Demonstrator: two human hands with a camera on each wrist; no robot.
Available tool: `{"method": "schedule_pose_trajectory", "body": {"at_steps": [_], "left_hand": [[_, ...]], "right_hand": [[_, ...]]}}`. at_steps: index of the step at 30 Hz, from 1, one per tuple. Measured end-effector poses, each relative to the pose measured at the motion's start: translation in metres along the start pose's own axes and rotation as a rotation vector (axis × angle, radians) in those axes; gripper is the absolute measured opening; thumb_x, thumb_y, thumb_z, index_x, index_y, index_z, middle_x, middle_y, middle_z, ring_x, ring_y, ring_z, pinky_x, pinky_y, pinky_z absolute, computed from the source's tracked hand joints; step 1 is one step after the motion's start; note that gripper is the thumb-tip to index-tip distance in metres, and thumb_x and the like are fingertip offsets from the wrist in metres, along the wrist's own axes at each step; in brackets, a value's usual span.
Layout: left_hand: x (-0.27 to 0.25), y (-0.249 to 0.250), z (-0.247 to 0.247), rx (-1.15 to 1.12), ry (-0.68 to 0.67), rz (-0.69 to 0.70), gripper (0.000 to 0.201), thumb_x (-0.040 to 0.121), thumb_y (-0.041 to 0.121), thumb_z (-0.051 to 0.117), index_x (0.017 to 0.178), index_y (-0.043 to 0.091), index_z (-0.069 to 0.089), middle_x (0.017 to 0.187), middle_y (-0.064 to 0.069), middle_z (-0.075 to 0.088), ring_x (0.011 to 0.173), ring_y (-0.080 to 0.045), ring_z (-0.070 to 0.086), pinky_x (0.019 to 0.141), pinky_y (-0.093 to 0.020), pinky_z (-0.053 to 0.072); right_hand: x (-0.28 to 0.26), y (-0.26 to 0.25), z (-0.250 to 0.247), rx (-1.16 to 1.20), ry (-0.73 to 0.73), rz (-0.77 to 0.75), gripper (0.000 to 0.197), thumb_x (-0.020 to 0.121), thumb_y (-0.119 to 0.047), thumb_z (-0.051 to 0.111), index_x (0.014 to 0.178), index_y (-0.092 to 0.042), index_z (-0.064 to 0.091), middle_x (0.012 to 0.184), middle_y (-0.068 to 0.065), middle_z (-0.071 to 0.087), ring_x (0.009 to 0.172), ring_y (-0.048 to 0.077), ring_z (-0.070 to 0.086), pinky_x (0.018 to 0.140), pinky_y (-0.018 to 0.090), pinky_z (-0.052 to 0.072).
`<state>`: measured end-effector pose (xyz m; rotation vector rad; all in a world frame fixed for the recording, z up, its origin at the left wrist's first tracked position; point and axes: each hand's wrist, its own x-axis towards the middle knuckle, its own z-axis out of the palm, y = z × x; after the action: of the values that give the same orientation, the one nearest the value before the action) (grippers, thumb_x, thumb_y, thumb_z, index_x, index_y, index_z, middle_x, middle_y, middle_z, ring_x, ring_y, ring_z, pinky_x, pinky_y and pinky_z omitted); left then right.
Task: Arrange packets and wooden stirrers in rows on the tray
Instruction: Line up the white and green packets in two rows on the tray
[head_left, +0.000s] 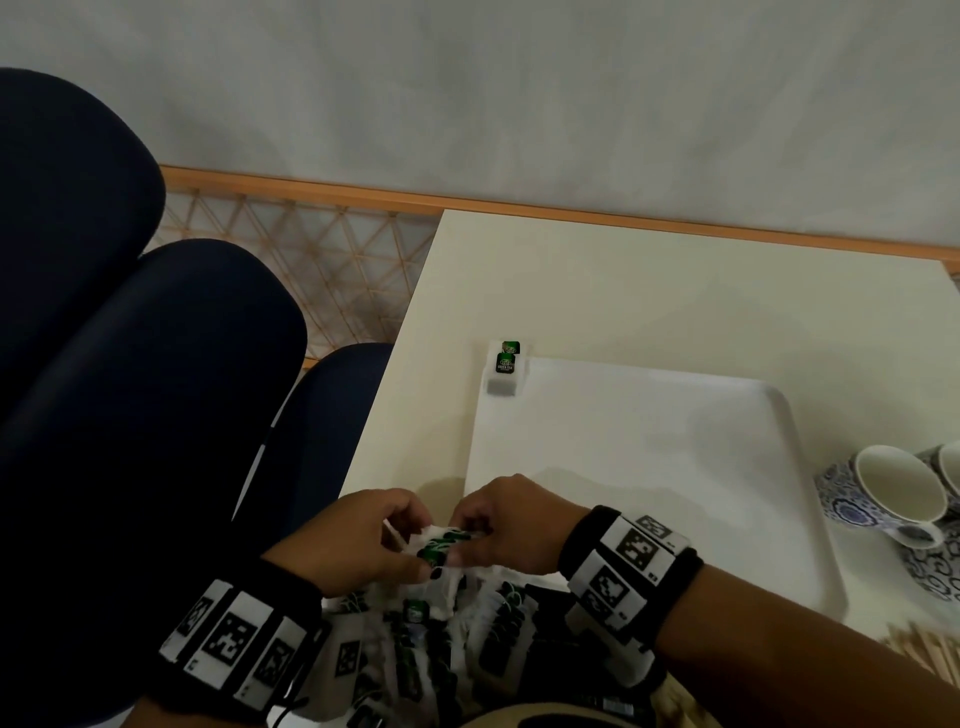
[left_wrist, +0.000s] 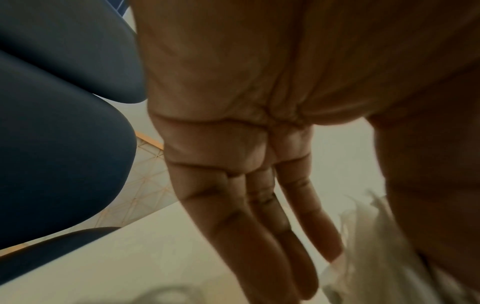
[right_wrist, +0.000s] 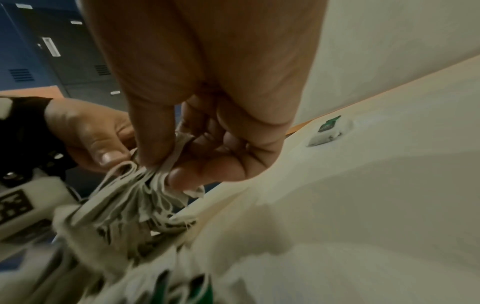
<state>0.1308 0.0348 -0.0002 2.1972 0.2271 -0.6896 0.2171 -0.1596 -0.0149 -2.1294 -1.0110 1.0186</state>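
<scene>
Both hands meet at the tray's near left corner over a bunch of white tea bag packets (head_left: 439, 545) with green tags. My left hand (head_left: 410, 540) grips the bunch from the left, its thumb on the folded tops (right_wrist: 135, 191). Its fingers (left_wrist: 272, 236) lie against the packets (left_wrist: 369, 246). My right hand (head_left: 467, 540) pinches the same bunch between thumb and fingers (right_wrist: 166, 168). More packets (head_left: 457, 634) lie heaped below the hands. One green-tagged packet (head_left: 505, 370) lies at the far left corner of the white tray (head_left: 649, 441), also visible in the right wrist view (right_wrist: 327, 131).
Wooden stirrers (head_left: 924, 649) lie at the lower right, by the tray's near right corner. Blue-patterned cups and saucers (head_left: 898, 491) stand right of the tray. Dark blue chairs (head_left: 130, 364) crowd the cream table's (head_left: 623, 291) left edge.
</scene>
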Motion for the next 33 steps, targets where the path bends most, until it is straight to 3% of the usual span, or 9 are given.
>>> {"method": "schedule_pose_trajectory", "body": {"at_steps": [4,8,12,16,19,22,26,29,33], "left_hand": [[-0.002,-0.006,0.009,-0.017,-0.040,-0.025,0.028,0.066,0.023,0.084,0.086,0.030,0.066,0.072,0.006,0.063,0.062,-0.001,0.055,0.064,-0.023,0.048],[-0.005,-0.009,0.015,-0.031,-0.048,-0.035,0.030,0.066,0.018,0.083,0.087,0.029,0.066,0.077,-0.002,0.067,0.063,-0.004,0.058,0.066,-0.030,0.053],[-0.009,-0.007,0.018,-0.061,-0.062,-0.022,0.037,0.063,0.010,0.084,0.090,0.025,0.065,0.075,0.001,0.068,0.060,-0.001,0.057,0.061,-0.023,0.051],[-0.013,-0.002,0.018,-0.085,-0.076,-0.009,0.046,0.058,0.014,0.088,0.093,0.027,0.062,0.074,0.007,0.070,0.061,-0.003,0.060,0.065,-0.027,0.051],[-0.016,0.002,0.015,-0.109,-0.083,0.016,0.052,0.058,0.016,0.089,0.098,0.031,0.061,0.079,0.003,0.072,0.064,-0.006,0.061,0.066,-0.026,0.050],[-0.018,0.002,0.012,-0.095,-0.082,0.045,0.053,0.055,0.027,0.090,0.097,0.040,0.060,0.081,0.006,0.070,0.065,-0.004,0.059,0.067,-0.025,0.050],[-0.019,-0.001,0.012,-0.139,-0.074,0.085,0.047,0.056,0.055,0.082,0.096,0.045,0.060,0.080,0.010,0.066,0.067,-0.003,0.056,0.068,-0.024,0.049],[-0.019,-0.004,0.013,-0.216,-0.055,0.147,0.052,0.061,0.071,0.071,0.098,0.035,0.065,0.080,0.009,0.063,0.071,-0.006,0.054,0.070,-0.025,0.047],[-0.018,-0.007,0.013,-0.319,-0.034,0.174,0.064,0.065,0.078,0.060,0.098,0.024,0.070,0.091,0.002,0.065,0.083,-0.011,0.058,0.078,-0.026,0.046]], "right_hand": [[-0.004,0.003,0.009,0.038,-0.036,0.026,0.023,0.084,-0.038,0.072,0.093,-0.017,0.071,0.074,-0.007,0.061,0.066,0.007,0.054,0.063,0.022,0.043],[-0.005,0.008,0.014,0.155,-0.070,0.083,0.019,0.084,-0.034,0.073,0.092,-0.017,0.073,0.067,-0.008,0.065,0.064,0.004,0.062,0.064,0.016,0.045],[-0.008,0.012,0.011,0.211,-0.105,0.110,0.019,0.091,-0.030,0.065,0.099,-0.014,0.072,0.066,-0.009,0.066,0.062,-0.004,0.060,0.064,0.011,0.042],[-0.013,0.016,0.005,0.316,-0.099,0.117,0.019,0.092,-0.033,0.063,0.100,-0.018,0.072,0.076,0.002,0.070,0.065,0.001,0.061,0.072,0.019,0.049],[-0.018,0.016,0.005,0.297,-0.107,0.113,0.021,0.093,-0.036,0.061,0.101,-0.021,0.073,0.072,-0.001,0.068,0.061,-0.002,0.059,0.070,0.018,0.048],[-0.021,0.014,0.006,0.280,-0.119,0.112,0.022,0.093,-0.040,0.060,0.100,-0.024,0.073,0.069,-0.006,0.067,0.063,-0.004,0.059,0.073,0.019,0.048],[-0.022,0.010,0.007,0.316,-0.118,0.110,0.017,0.092,-0.042,0.060,0.092,-0.032,0.073,0.074,-0.004,0.070,0.068,0.002,0.062,0.078,0.024,0.051],[-0.023,0.006,0.004,0.375,-0.117,0.077,0.017,0.093,-0.041,0.060,0.092,-0.031,0.074,0.074,0.000,0.071,0.068,0.004,0.062,0.073,0.021,0.050],[-0.023,0.003,0.001,0.345,-0.123,0.075,0.022,0.092,-0.040,0.061,0.100,-0.024,0.074,0.066,-0.004,0.067,0.062,-0.002,0.059,0.070,0.016,0.045]]}}
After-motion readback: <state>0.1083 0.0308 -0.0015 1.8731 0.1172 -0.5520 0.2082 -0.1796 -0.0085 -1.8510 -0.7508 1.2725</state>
